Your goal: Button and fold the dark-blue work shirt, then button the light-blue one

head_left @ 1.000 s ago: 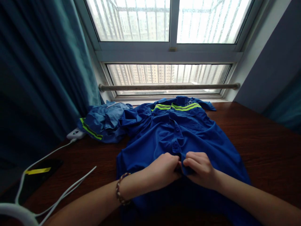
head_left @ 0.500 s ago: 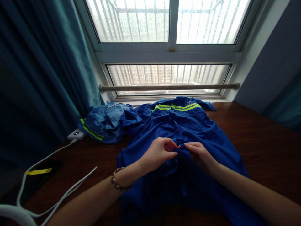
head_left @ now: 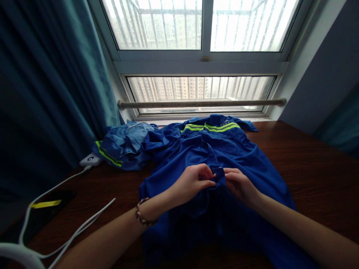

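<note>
A bright blue work shirt [head_left: 252,164] with yellow-green reflective stripes lies spread, front up, on a dark wooden table [head_left: 316,164]. My left hand [head_left: 193,181] and my right hand [head_left: 239,185] meet at the shirt's front placket in the middle. Both hands are closed in a pinch on the fabric edge there, lifting it slightly. A beaded bracelet [head_left: 141,216] is on my left wrist.
A second, paler blue garment [head_left: 123,144] with a reflective stripe is bunched at the back left. A white charger [head_left: 89,160] with white cables [head_left: 70,235] and a dark phone [head_left: 42,209] lie at the left. Teal curtain [head_left: 56,93] and window stand behind.
Both hands have moved up the shirt front, away from me, from the lower placket to a point higher up, still pinching the fabric.
</note>
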The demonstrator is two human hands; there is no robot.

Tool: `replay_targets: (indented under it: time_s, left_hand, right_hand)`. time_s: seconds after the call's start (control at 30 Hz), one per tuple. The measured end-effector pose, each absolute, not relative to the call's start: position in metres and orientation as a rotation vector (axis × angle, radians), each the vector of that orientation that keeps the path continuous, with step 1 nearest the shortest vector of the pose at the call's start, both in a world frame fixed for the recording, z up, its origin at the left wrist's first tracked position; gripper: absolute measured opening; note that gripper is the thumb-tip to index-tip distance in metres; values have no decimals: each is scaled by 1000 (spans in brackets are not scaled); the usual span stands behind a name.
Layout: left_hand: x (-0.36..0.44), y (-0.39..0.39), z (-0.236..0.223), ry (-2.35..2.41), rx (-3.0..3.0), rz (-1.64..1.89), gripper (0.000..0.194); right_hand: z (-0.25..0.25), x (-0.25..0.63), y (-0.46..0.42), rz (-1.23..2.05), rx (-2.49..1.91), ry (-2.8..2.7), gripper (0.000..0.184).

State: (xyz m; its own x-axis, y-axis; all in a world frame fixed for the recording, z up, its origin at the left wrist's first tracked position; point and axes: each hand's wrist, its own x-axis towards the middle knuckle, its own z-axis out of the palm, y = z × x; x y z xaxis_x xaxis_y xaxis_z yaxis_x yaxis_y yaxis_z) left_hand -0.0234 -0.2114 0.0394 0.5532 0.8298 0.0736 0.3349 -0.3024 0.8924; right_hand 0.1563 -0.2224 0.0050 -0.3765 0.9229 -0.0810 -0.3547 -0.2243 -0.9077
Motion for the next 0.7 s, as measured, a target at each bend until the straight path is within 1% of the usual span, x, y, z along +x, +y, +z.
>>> replay_targets:
  time_s: [0.13,0.3,0.43,0.53,0.7]
  left_hand:
    - [-24,-211,35,907,1931,689,29]
    - [-28,-209,34,849,2220,732,23]
    - [-30,-206,31,787,2303,758,19]
    - [-31,-204,28,792,2308,735,20]
    - [-32,-202,26,719,2415,710,26]
  right_hand:
    - [5,157,-223,1826,-809,-1076,18]
    - [7,158,-222,1822,-864,-1064,19]
    - [8,158,-221,1782,-936,-1090,23]
    - [7,158,-220,1736,-972,-1142,24]
    - [3,159,-218,1634,-1013,-1285,23]
